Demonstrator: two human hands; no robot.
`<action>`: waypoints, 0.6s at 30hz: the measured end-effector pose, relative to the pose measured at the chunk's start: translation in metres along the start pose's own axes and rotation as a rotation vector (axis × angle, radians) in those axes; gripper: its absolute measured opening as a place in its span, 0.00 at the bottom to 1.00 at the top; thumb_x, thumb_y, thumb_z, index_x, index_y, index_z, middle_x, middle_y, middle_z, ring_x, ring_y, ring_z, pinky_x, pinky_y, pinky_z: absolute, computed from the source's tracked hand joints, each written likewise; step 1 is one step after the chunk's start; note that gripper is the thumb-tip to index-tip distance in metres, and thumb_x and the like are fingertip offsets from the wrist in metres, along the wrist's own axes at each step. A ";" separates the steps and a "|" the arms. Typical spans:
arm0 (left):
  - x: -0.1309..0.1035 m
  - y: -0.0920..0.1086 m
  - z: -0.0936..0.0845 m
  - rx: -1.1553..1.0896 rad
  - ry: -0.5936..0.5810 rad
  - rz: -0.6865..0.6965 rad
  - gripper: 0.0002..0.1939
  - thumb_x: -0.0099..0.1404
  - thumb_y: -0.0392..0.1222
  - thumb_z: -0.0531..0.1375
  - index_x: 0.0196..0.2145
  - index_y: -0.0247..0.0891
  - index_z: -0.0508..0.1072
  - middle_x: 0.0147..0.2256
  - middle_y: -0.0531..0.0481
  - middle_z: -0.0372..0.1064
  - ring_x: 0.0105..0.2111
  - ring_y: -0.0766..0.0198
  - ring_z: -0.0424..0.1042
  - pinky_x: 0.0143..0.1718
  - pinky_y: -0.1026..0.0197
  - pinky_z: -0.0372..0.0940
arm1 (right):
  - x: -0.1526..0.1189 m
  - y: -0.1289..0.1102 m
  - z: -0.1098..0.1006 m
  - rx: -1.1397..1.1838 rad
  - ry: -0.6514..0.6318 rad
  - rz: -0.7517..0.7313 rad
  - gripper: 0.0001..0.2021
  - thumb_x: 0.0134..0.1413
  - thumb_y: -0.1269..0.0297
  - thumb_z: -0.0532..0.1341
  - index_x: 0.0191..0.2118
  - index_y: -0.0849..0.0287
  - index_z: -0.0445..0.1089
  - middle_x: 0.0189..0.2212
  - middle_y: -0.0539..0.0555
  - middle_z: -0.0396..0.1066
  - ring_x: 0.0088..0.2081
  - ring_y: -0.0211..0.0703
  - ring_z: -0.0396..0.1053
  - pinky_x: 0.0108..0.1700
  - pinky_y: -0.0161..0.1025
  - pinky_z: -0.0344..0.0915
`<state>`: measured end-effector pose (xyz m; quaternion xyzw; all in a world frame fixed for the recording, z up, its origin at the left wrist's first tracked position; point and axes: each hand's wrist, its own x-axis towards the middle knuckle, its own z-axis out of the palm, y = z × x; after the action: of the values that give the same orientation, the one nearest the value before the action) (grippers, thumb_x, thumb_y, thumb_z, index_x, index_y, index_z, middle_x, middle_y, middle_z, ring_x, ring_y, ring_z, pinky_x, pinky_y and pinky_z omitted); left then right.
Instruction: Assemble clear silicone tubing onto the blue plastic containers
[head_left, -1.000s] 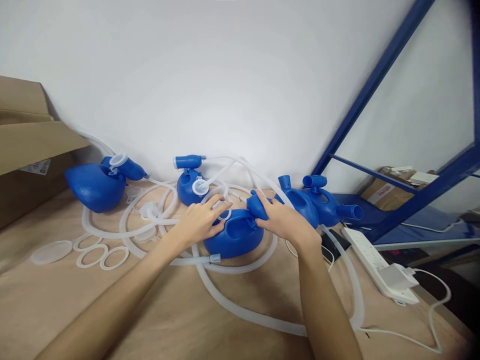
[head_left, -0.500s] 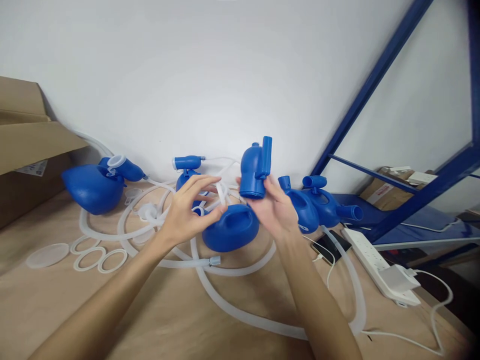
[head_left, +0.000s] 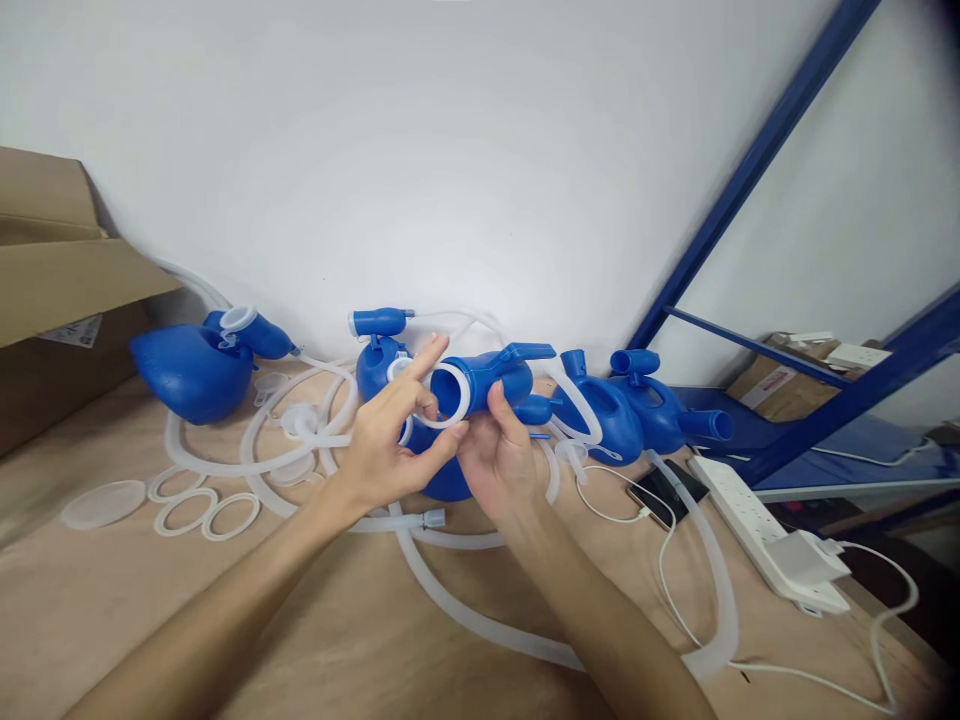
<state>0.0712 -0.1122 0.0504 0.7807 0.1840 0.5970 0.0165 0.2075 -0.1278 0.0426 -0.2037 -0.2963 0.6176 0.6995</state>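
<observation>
My right hand (head_left: 499,450) grips a blue plastic piece (head_left: 491,385) with a flat tab on top, tilted so its open round mouth faces left and toward me. My left hand (head_left: 397,430) pinches a white ring (head_left: 459,405) at that mouth, thumb and index finger at its lower left edge, other fingers raised. The ring lies against the rim; whether it is fully seated, I cannot tell. Partly hidden under my hands is a blue bottle (head_left: 446,482). Another blue bottle (head_left: 375,368) stands behind my left hand.
White rings (head_left: 231,517) and a translucent disc (head_left: 103,504) lie left. Hoses (head_left: 480,627) loop across the table. A blue bottle (head_left: 191,372) and cardboard box (head_left: 82,300) are left. More blue bottles (head_left: 600,425), a phone (head_left: 667,492), power strip (head_left: 750,520) and blue shelf (head_left: 739,170) are right.
The blue piece has moved left and tipped from upright, bringing its mouth toward my left hand. A white ring now shows at the mouth, with my left fingers closed on it.
</observation>
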 end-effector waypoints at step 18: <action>0.013 -0.027 -0.042 -0.150 -0.144 -0.227 0.29 0.61 0.47 0.73 0.58 0.41 0.78 0.51 0.41 0.81 0.43 0.52 0.82 0.39 0.55 0.81 | 0.017 -0.038 -0.022 -0.524 -0.016 -0.345 0.42 0.51 0.40 0.72 0.66 0.43 0.57 0.61 0.57 0.71 0.61 0.56 0.71 0.59 0.56 0.73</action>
<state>0.0272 -0.0912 0.0674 0.7922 0.2245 0.5458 0.1554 0.2513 -0.1155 0.0539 -0.3189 -0.4810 0.3939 0.7154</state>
